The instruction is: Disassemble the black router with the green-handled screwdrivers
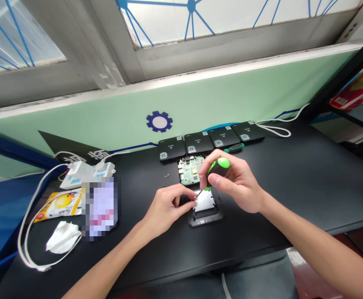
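My right hand (244,185) grips the black and green handle of a screwdriver (218,168), its thin shaft slanting down to the left. At the shaft's tip, the thumb and forefinger of my left hand (165,203) come together; what lies between them is too small to make out. Below both hands is a white or silvery plate (205,202) on a black plastic cover (204,221), flat on the table. Just behind it, a green circuit board (187,169) sits in a black case, partly covered by my right hand.
Several black boxes (172,148) line the wall, with a green-handled screwdriver (235,148) before them. Small screws (167,175) lie left of the board. At left are a power strip (88,174), cables, a yellow snack packet (61,204), a crumpled tissue (63,237) and a blurred object (102,209).
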### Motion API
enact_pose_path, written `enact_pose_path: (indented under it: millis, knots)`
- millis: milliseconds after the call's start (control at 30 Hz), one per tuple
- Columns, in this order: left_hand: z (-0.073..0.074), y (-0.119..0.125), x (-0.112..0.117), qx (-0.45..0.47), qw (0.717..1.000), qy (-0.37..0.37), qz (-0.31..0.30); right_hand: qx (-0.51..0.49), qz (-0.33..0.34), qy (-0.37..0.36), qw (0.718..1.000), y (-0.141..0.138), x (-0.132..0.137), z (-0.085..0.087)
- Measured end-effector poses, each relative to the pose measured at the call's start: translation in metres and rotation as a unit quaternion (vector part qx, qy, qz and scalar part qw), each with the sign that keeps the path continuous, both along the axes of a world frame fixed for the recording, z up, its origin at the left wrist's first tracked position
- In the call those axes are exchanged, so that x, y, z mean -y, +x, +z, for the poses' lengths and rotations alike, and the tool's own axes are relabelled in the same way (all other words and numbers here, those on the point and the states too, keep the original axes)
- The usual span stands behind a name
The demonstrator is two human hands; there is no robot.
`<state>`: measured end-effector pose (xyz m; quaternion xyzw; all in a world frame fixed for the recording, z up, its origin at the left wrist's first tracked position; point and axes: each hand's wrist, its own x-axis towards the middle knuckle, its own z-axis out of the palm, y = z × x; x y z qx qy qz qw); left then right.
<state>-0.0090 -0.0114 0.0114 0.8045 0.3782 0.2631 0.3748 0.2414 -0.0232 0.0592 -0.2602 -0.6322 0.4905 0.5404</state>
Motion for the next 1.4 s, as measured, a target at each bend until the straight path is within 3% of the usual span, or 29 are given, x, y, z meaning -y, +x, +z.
enact_pose_path:
  millis: [467, 767, 1100, 1400]
  knots:
    - [0.0012, 0.0004, 0.0002, 0.004, 1.000, 0.014, -0.004, -0.021, 0.012, -0.049, 0.998, -0.0026, 0.0015, -0.0011]
    - [0.0020, 0.0001, -0.0001, -0.002, 1.000, 0.002, -0.001, -0.051, 0.050, -0.040, 0.997, -0.0019, -0.0005, 0.0003]
    - [0.0005, 0.0003, 0.0002, -0.011, 1.000, -0.010, -0.014, -0.062, 0.012, -0.068, 0.996, -0.0044, 0.0007, 0.0019]
    - [0.0003, 0.0026, 0.0028, -0.013, 1.000, -0.014, -0.020, -0.076, 0.076, -0.082, 0.991, -0.0027, 0.0009, 0.0028]
